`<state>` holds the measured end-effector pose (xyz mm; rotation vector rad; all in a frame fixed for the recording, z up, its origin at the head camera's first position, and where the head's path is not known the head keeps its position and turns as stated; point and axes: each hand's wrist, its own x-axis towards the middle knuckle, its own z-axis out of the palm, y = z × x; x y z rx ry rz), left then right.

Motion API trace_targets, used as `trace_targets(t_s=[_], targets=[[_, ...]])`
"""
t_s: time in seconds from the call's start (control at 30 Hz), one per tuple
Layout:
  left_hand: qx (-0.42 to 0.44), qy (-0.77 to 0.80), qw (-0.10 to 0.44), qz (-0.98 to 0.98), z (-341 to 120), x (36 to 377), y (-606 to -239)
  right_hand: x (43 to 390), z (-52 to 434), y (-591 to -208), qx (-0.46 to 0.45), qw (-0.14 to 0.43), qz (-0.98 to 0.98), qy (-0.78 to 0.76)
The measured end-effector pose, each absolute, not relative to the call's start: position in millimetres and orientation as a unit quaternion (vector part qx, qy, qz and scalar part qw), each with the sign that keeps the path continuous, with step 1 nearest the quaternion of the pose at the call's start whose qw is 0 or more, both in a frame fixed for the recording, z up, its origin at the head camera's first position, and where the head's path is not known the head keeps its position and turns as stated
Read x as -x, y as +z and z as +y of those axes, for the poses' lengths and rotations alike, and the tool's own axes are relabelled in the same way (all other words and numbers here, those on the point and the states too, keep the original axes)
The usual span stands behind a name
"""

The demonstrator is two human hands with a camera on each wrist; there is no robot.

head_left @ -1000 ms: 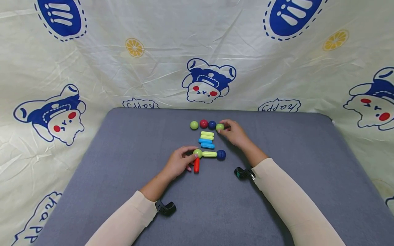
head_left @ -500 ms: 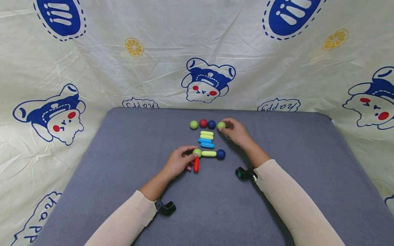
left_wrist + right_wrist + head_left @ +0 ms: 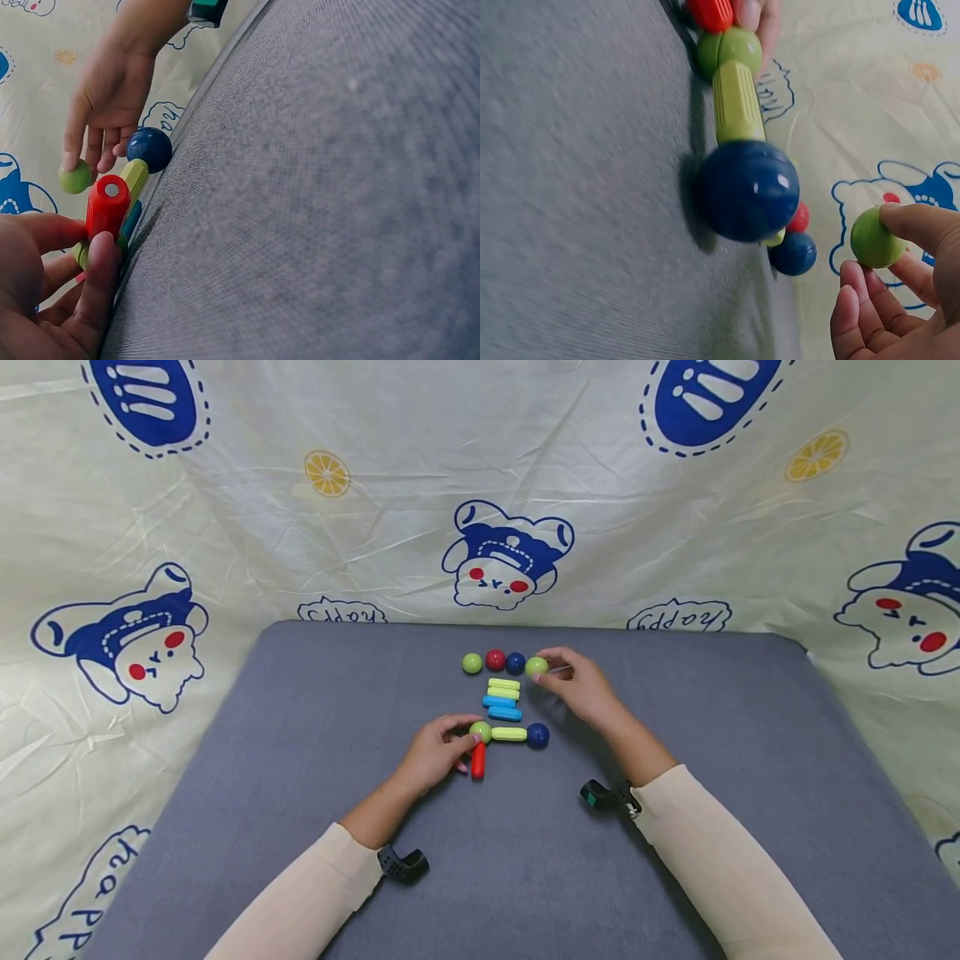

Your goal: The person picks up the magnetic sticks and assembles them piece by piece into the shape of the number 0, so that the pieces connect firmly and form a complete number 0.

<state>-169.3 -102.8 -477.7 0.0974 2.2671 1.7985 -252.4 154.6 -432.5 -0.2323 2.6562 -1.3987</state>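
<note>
A person's right hand pinches a glossy green plastic-looking ball as the left hand grips the shiny green corner ball joining red rod and ribbed yellow rod, best held steady.

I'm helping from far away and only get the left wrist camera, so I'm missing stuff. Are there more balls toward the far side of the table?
Observer: Yes. The head view shows a red ball sitting between a loose green ball and a loose dark blue ball.
Operator: Cool! How many loose sticks are there?
Observer: Four: two yellow-green sticks and two light blue sticks, between those balls and the joined piece.
Operator: Is the held green ball in the right hand touching that loose dark blue ball?
Observer: No, the right wrist view shows a gap between them.
</note>
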Motion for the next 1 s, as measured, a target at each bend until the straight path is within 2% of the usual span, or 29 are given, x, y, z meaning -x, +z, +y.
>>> trace_targets(t_s=[1.0], targets=[[-0.038, 0.623, 0.102, 0.774, -102, 170, -477, 180, 132, -433, 0.204, 0.076, 0.861, -0.46]])
